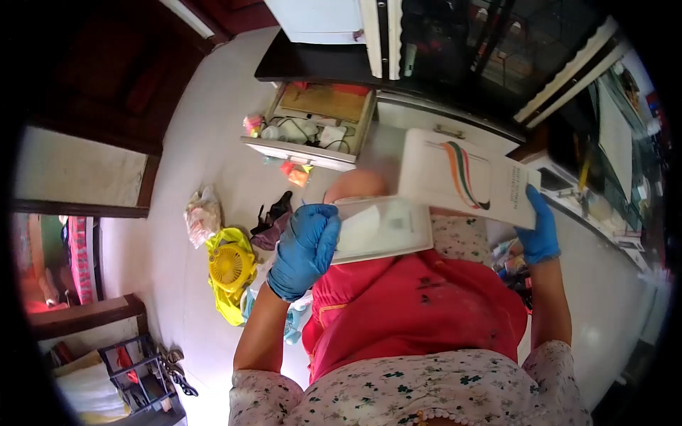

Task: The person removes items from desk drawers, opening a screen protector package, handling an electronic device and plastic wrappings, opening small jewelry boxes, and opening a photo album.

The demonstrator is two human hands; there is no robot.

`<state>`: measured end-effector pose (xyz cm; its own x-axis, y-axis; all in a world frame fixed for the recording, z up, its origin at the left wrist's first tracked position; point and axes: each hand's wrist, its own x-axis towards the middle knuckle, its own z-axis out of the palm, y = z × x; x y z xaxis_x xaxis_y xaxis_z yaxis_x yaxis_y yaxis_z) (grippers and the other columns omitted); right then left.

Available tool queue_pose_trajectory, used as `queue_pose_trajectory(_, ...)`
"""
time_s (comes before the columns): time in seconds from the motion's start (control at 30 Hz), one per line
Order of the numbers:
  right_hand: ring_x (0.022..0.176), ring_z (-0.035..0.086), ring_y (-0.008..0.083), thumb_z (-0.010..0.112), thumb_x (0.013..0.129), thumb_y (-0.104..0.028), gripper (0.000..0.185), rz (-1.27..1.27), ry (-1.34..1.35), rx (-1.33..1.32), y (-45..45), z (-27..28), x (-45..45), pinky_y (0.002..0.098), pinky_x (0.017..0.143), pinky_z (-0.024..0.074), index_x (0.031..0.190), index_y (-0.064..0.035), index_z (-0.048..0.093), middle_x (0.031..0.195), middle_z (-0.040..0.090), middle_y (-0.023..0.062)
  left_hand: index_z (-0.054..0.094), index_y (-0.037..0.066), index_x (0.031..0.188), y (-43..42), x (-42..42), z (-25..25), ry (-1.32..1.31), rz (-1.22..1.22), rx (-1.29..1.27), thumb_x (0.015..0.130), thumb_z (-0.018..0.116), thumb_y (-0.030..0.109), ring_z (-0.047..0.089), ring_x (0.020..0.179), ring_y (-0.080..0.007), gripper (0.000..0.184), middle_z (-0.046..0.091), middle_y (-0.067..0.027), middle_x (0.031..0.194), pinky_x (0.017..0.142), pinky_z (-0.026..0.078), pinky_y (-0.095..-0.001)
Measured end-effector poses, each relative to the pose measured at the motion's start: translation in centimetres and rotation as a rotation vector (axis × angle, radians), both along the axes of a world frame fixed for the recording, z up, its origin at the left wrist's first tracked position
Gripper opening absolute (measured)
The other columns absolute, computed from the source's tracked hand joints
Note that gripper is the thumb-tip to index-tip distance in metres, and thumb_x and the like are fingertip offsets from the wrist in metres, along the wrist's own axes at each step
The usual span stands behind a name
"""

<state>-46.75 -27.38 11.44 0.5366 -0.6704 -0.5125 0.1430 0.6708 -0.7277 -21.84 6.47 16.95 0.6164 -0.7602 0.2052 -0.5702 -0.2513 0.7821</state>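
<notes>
My left hand (304, 245), in a blue glove, is closed on the left end of a shallow white box base (391, 227), held over my lap. A pale sheet or flap shows inside the base near my fingers; its kind is unclear. My right hand (541, 228), also gloved in blue, grips the right edge of a white box lid (430, 170) with an orange and green curved stripe and small printed lettering. The lid is tilted and apart from most of the base, its left end over the base's far right corner. A red cloth (419, 305) covers my lap.
Ahead, an open drawer (298, 153) holds cables and small items. On the floor to the left lie a yellow fan (231, 264), a plastic bag (203, 216) and dark cloth (273, 220). A black rack (142, 380) stands at lower left. Several small items lie beside my right arm.
</notes>
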Motion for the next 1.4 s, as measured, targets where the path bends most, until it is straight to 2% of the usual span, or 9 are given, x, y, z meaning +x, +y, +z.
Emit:
queue_pose_trajectory(0.1,0.094,0.059,0.019,0.063,0.082,-0.02,0.038,-0.02,0.017,0.028,0.6,0.9,0.6,0.0286,0.079,0.0485,0.115,-0.0034,0.054,0.106,0.061,0.009,0.056,0.005,0.084,-0.9,0.5,0.3,-0.497,-0.19,0.108,0.08,0.059,0.01,0.054,0.087,-0.0291,0.007,0.054,-0.0103,0.083,0.076,0.041,-0.0383)
queue_pose_trajectory(0.63,0.1,0.057,0.021,0.058,0.084,-0.02,0.037,-0.169,-0.269,-0.003,-4.2,5.2,-5.4,0.0317,0.088,0.0444,0.115,-0.001,0.052,0.108,0.06,0.0111,0.052,0.005,0.082,-0.7,0.2,-1.9,-0.496,-0.071,0.17,0.074,0.066,0.01,0.048,0.102,-0.0387,0.018,0.051,-0.0194,0.107,0.088,0.037,-0.0465)
queue_pose_trajectory(0.83,0.092,0.061,0.0243,0.053,0.087,-0.023,0.036,-0.429,-0.434,-0.29,-8.9,8.2,-12.9,0.0362,0.08,0.051,0.117,-0.003,0.051,0.105,0.061,0.0133,0.052,0.003,0.089,0.2,0.6,-3.1,-0.461,-0.067,0.223,0.073,0.066,0.01,0.045,0.107,-0.0381,0.021,0.049,-0.02,0.111,0.09,0.036,-0.0448)
queue_pose_trajectory(0.87,0.09,0.061,0.0239,0.054,0.086,-0.021,0.035,-0.553,-0.151,-0.633,-11.8,7.3,-16.1,0.0355,0.079,0.051,0.116,-0.0024,0.052,0.104,0.062,0.0135,0.053,0.003,0.091,0.1,0.7,-2.6,-0.461,-0.087,0.243,0.074,0.066,0.012,0.045,0.107,-0.0384,0.024,0.049,-0.0198,0.112,0.091,0.036,-0.0453)
queue_pose_trajectory(0.97,0.105,0.052,0.0265,0.052,0.088,-0.02,0.042,-0.477,0.099,-0.924,-16.7,6.5,-18.7,0.039,0.09,0.0437,0.122,0.0016,0.043,0.117,0.052,0.0164,0.053,0.003,0.091,-0.4,0.5,-2.1,-0.496,-0.103,0.274,0.073,0.067,0.014,0.044,0.107,-0.0382,0.025,0.048,-0.0194,0.113,0.092,0.035,-0.0457)
queue_pose_trajectory(1.03,0.115,0.046,0.0282,0.051,0.089,-0.02,0.046,-0.356,0.009,-0.849,-19.1,6.7,-19.0,0.0413,0.097,0.0389,0.127,0.0043,0.038,0.126,0.046,0.0182,0.054,0.004,0.095,0.0,-0.2,-1.2,-0.423,-0.103,0.314,0.072,0.069,0.018,0.044,0.108,-0.0373,0.03,0.048,-0.0184,0.115,0.092,0.035,-0.0459)
queue_pose_trajectory(1.1,0.125,0.038,0.0293,0.048,0.091,-0.019,0.052,-0.143,-0.573,-0.21,-18.0,8.4,-18.1,0.0429,0.102,0.0343,0.131,0.0075,0.03,0.135,0.038,0.0207,0.053,0.005,0.101,-0.5,0.8,-2.5,-0.502,-0.114,0.29,0.071,0.071,0.02,0.044,0.109,-0.0366,0.037,0.048,-0.0175,0.116,0.092,0.036,-0.0456)
queue_pose_trajectory(1.17,0.132,0.026,0.0299,0.047,0.09,-0.017,0.063,-0.114,-0.498,-0.194,-16.6,8.3,-15.7,0.0392,0.108,0.0238,0.136,0.0101,0.015,0.143,0.022,0.0227,0.052,0.007,0.107,0.2,1.0,-3.8,-0.462,-0.092,0.255,0.071,0.072,0.022,0.044,0.109,-0.0362,0.044,0.048,-0.0171,0.117,0.092,0.036,-0.046)
queue_pose_trajectory(1.4,0.127,0.036,0.0299,0.041,0.093,-0.019,0.051,0.064,-0.619,-0.084,-13.3,4.0,-10.5,0.0406,0.103,0.0342,0.134,0.0074,0.027,0.136,0.035,0.0232,0.047,0.005,0.118,0.9,0.9,-3.4,-0.409,-0.044,0.235,0.071,0.072,0.018,0.053,0.096,-0.0323,0.054,0.055,-0.0159,0.106,0.082,0.043,-0.0396)
